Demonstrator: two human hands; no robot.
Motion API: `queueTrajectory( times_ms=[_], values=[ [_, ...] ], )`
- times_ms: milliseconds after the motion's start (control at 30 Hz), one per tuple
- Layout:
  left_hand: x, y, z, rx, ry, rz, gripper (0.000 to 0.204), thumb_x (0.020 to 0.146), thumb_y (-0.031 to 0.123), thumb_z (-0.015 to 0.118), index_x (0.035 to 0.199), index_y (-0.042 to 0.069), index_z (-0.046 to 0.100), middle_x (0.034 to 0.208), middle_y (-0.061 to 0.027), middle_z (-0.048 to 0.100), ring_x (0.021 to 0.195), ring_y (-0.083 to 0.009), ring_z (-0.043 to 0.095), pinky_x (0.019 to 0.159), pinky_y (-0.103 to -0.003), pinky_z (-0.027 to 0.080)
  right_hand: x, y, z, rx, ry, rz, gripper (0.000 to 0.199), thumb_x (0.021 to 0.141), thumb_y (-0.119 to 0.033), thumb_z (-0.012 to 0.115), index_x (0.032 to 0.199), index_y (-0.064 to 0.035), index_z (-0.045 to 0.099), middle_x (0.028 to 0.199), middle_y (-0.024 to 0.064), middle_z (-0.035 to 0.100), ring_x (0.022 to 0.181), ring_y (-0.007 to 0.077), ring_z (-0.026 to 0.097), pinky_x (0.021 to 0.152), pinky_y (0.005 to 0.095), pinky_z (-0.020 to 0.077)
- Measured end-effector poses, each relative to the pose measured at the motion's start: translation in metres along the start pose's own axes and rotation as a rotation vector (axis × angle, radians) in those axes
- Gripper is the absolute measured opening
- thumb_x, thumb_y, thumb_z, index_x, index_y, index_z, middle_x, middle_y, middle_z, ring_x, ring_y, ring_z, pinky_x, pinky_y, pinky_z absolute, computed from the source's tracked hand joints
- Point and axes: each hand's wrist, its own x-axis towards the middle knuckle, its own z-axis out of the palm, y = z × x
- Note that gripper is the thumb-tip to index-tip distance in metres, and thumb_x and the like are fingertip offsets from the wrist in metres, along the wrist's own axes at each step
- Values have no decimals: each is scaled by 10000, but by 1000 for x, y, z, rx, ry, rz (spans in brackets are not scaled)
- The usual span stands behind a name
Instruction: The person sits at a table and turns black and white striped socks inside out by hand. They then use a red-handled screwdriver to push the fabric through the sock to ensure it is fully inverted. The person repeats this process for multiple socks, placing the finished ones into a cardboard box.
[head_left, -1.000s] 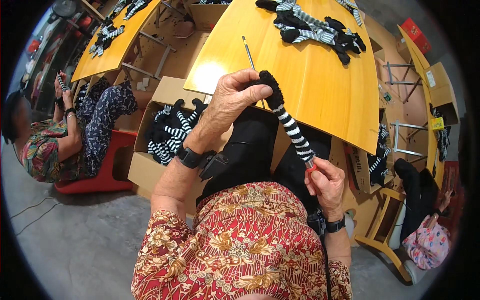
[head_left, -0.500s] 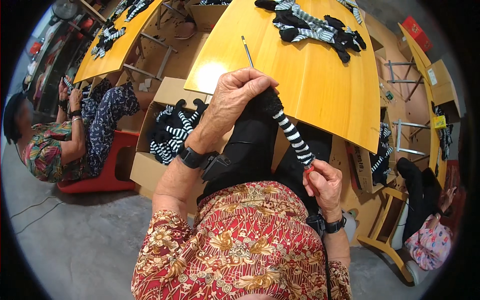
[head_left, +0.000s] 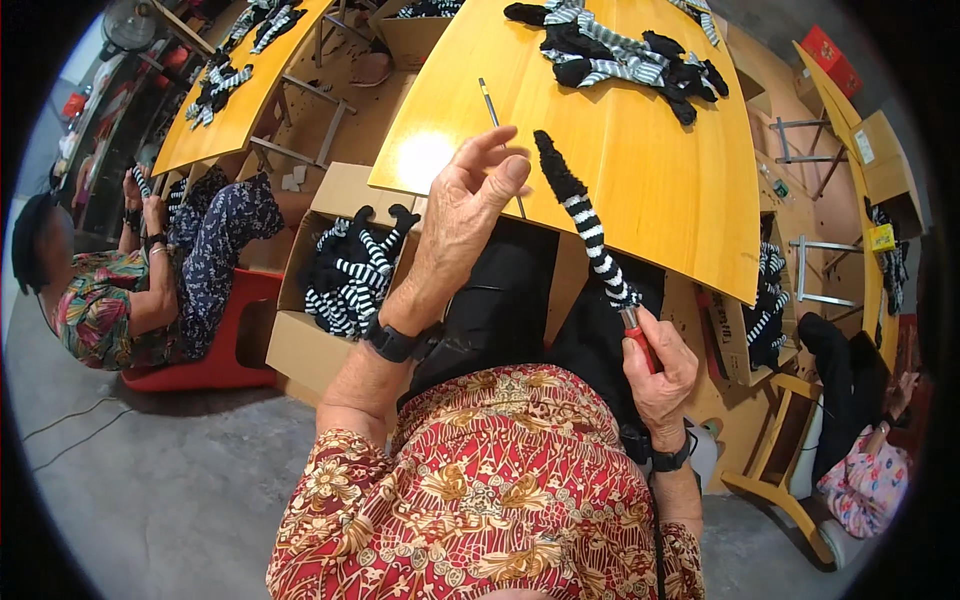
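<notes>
My right hand (head_left: 666, 368) is closed around the red handle of a metal-shafted tool (head_left: 637, 338). A black-and-white striped knitted tube (head_left: 590, 235) with a fuzzy black end is fitted over the shaft and points up and to the left. The rest of the shaft is hidden inside the knit. My left hand (head_left: 475, 195) is raised just left of the black end, fingers apart and holding nothing. Beyond it, a thin pencil-like stick (head_left: 487, 103) lies on the yellow table (head_left: 440, 120).
A pile of striped knitted pieces (head_left: 620, 60) lies at the table's far side. Cardboard boxes with more pieces stand left (head_left: 300, 345) and right (head_left: 735, 340). One person (head_left: 110, 300) sits at left on a red chair (head_left: 215, 360); another (head_left: 860, 480) is at right.
My left hand has let go of the tube's black end and opened, moving slightly left. The tube now stands free on the tool, tilted further up, and more of the red handle shows.
</notes>
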Motion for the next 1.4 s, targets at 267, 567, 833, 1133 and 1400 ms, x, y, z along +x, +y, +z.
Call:
queueTrajectory(
  times_ms=[267, 567, 833, 1133, 1400],
  values=[
    [-6, -13, 19, -600, -74, -252, 355, 962, 246, 558, 1243, 30, 549, 1134, -96, 658, 986, -116, 646, 780, -233, 524, -2, -7, 11, -114, -9, -52, 452, 723, 64, 677, 1167, -9, 629, 777, 97, 602, 634, 200, 603, 566, 299, 494],
    [-8, -46, 55, -871, 102, -259, 237, 932, 135, 600, 1164, 97, 574, 1028, -26, 667, 881, -101, 653, 800, -259, 548, -6, -7, 20, 509, 30, 567, 318, 869, -23, 617, 1185, 8, 612, 835, 61, 617, 683, 90, 553, 595, 248, 467],
    [8, -27, 29, -509, -26, -224, 138, 908, 139, 634, 1027, 70, 617, 921, -64, 689, 836, -144, 672, 728, -256, 543, 12, -1, 2, 54, -12, 93, 339, 817, 29, 627, 1156, 29, 615, 804, 82, 605, 657, 122, 565, 596, 246, 457],
    [10, -47, 37, -531, 18, -132, 107, 899, 124, 648, 977, 55, 628, 886, -4, 672, 769, -71, 644, 682, -198, 523, -2, -7, 12, 386, 11, 435, 329, 854, -20, 626, 1181, 17, 608, 838, 53, 628, 640, 84, 550, 554, 235, 456],
    [12, -37, 31, -560, -87, -169, 91, 882, 79, 637, 972, 67, 622, 897, -12, 673, 813, -77, 646, 725, -212, 522, 4, -11, -1, 532, -53, 531, 325, 907, -80, 599, 1215, 20, 579, 776, 49, 608, 564, 62, 503, 487, 201, 411]
  ],
)
